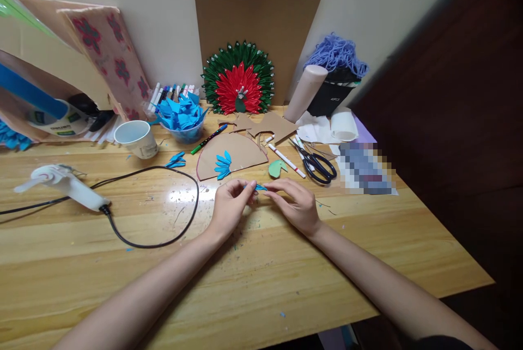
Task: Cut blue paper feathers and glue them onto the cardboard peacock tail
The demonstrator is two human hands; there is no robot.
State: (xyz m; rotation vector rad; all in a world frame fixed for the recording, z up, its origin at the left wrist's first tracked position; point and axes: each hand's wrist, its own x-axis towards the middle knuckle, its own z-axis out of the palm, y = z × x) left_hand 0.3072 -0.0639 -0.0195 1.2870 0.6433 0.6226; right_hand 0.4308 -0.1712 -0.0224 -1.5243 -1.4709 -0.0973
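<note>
My left hand pinches a small folded blue paper or fabric petal between thumb and fingertips, above the wooden table. My right hand has its thumb and fingertips closed at the other end of the same petal. Just beyond lies a cardboard fan shape with a cluster of blue petals fixed near its lower edge. A green bird-shaped cutout rests near my right fingertips. Several finished blue petals lie in a small pile farther left.
A white glue gun with a looping black cord lies left, near a paper cup and a bowl of blue pieces. Black scissors and markers lie right. A green-and-red peacock decoration stands behind against cardboard.
</note>
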